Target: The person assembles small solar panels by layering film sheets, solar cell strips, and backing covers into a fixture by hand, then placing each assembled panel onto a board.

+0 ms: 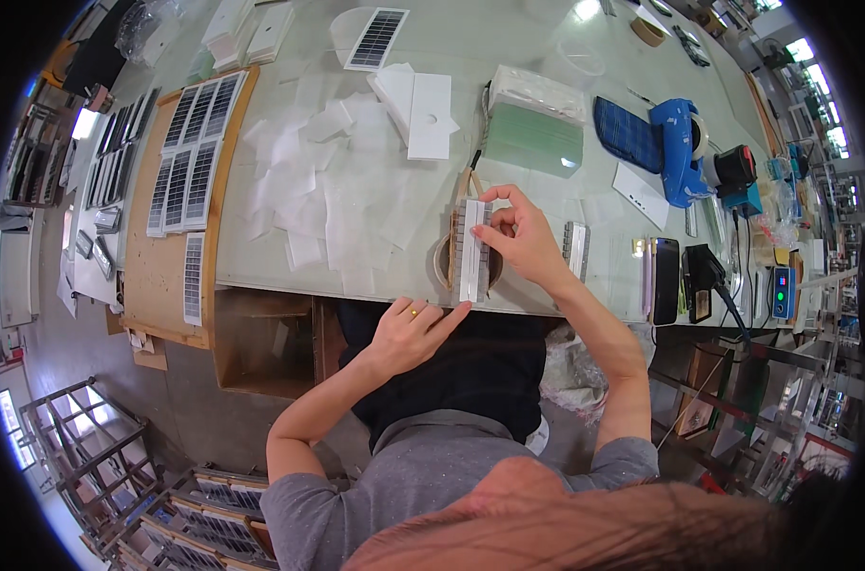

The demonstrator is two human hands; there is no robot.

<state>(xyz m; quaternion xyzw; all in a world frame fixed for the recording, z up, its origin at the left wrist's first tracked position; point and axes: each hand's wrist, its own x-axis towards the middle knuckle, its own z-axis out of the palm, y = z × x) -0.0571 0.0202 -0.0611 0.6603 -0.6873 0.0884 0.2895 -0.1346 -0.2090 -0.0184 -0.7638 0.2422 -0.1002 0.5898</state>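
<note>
A narrow strip with a white middle band and grey segmented edges (471,252) lies lengthwise near the table's front edge. Under it, a brown ring (442,264) shows at both sides. My right hand (526,238) is at the strip's far half, with thumb and index finger closed on its white band and upper right edge; the other fingers are curled. With its index finger stretched out, my left hand (409,335) touches the strip's near end. Its remaining fingers are loosely bent and hold nothing. To the right lies a similar grey segmented strip (575,249).
Thin translucent sheets (304,190) lie scattered to the left, beside a wooden board (142,257) with small solar panels. Beyond the strip stand a green-and-white stack (534,138) and white cards (430,116). A blue tape dispenser (678,152) and a black phone-like device (666,281) are to the right.
</note>
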